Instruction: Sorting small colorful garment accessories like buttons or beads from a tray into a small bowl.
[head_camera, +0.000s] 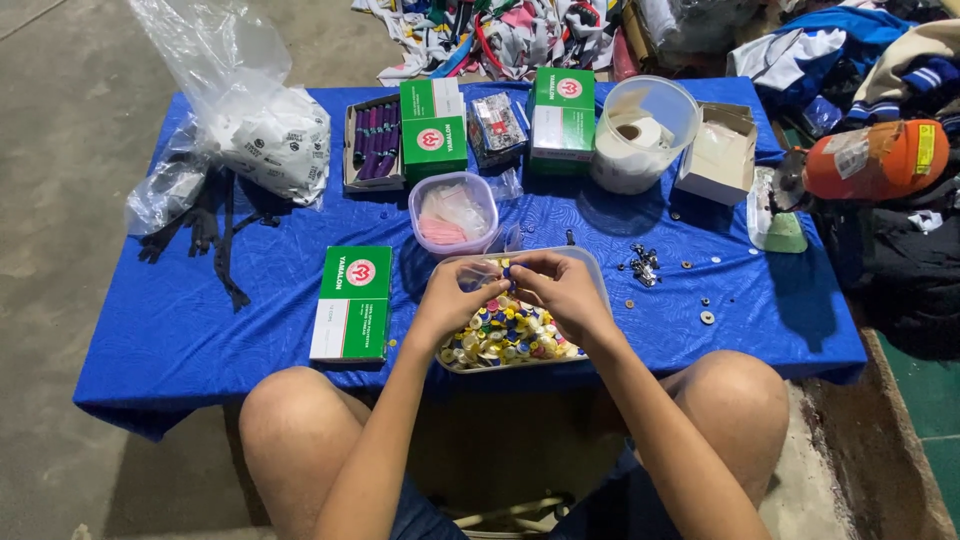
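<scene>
Beside left hand (452, 297): flat green-white box (352, 302); two similar boxes (434, 128) behind.

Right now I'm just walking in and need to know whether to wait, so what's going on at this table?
A seated person works over a clear tray of small coloured buttons on a blue-covered table. Both hands meet above the tray: the left hand and right hand pinch a small blue piece between their fingertips. A green box lies to the left of the tray, a small tub stands behind it, and small metal bits lie scattered to the right.
</scene>
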